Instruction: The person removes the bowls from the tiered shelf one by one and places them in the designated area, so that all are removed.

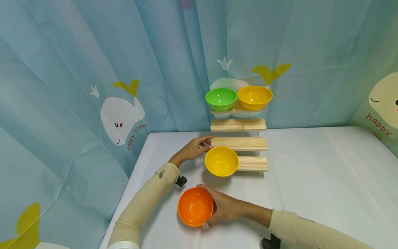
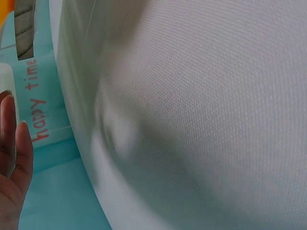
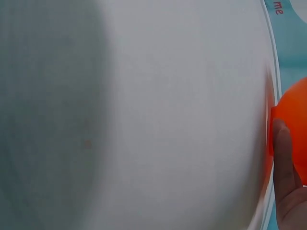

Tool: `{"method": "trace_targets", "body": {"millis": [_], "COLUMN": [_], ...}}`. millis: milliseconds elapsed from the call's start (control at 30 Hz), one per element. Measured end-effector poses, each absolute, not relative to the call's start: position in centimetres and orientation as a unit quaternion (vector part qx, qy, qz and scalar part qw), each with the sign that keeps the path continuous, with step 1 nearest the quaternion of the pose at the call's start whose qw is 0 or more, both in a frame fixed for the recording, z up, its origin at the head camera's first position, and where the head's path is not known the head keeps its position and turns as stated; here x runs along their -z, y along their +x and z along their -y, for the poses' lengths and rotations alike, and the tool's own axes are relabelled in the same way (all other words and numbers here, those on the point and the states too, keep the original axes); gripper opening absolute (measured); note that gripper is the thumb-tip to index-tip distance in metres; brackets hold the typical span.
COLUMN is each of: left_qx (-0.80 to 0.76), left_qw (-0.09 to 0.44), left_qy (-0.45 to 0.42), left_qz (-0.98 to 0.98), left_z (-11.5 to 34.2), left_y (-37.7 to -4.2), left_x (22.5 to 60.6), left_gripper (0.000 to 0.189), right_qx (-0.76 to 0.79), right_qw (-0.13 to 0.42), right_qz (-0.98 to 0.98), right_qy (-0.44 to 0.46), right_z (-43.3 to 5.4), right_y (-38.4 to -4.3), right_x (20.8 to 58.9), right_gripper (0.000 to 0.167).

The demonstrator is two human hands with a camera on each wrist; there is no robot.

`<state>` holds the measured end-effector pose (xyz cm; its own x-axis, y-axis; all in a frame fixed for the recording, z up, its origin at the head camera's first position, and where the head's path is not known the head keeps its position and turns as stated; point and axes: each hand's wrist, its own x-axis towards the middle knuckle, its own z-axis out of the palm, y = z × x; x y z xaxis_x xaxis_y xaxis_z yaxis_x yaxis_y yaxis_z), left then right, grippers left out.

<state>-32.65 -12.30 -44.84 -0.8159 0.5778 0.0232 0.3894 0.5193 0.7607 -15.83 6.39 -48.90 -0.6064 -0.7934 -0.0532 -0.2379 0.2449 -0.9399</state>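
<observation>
My right hand (image 1: pixel 226 206) grips the side of an orange bowl (image 1: pixel 196 207), thumb near the lower rim and fingers along the far side. The right wrist view shows part of that orange bowl (image 3: pixel 295 129) with fingers against it. At the left end of a stepped wooden rack (image 1: pixel 238 143), my left hand (image 1: pixel 194 147) is beside a yellow bowl (image 1: pixel 221 162) at the lowest step. The left wrist view shows this hand (image 2: pixel 14 158) with loosely extended fingers and nothing in its grasp; whether a fingertip touches the rack or bowl is unclear.
On the rack's top step stand a green bowl (image 1: pixel 221 99) and a yellow-orange bowl (image 1: pixel 255 97), side by side. A white cloth covers the table (image 1: pixel 311 166). Behind it hangs a blue curtain (image 1: pixel 174 69) printed with whales.
</observation>
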Motion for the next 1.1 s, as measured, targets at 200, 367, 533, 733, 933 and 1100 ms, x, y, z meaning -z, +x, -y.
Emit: {"method": "trace_targets", "body": {"millis": [200,367,533,733,933,1100], "left_qx": [-0.407,-0.405,-0.403,-0.400,-0.398,-0.396], "left_qw": [0.118,0.118,0.115,0.113,0.114,0.112], "left_qy": [0.278,0.280,0.281,0.283,0.281,0.279], "left_qz": [-0.862,-0.862,-0.863,-0.865,-0.866,-0.868], "left_z": [12.2,12.3,12.4,12.4,12.4,12.4], "left_y": [-32.5,-32.6,-32.5,-32.4,-32.5,-32.5], "left_x": [44.7,44.7,44.6,44.6,44.6,44.8], "left_gripper": [0.051,0.051,0.051,0.051,0.050,0.050], "right_qx": [0.512,0.521,0.527,0.531,0.524,0.515], "right_qw": [0.286,0.309,0.333,0.348,0.349,0.348], "right_qz": [-0.727,-0.706,-0.691,-0.685,-0.684,-0.684], "right_qy": [-0.357,-0.365,-0.366,-0.358,-0.370,-0.382], "right_z": [-7.0,-7.7,-8.6,-9.8,-11.6,-14.1], "right_y": [-16.2,-16.5,-16.7,-16.5,-16.3,-16.4], "right_x": [48.8,48.6,48.5,48.6,48.4,48.3], "right_gripper": [0.112,0.108,0.108,0.106,0.099,0.086]}}
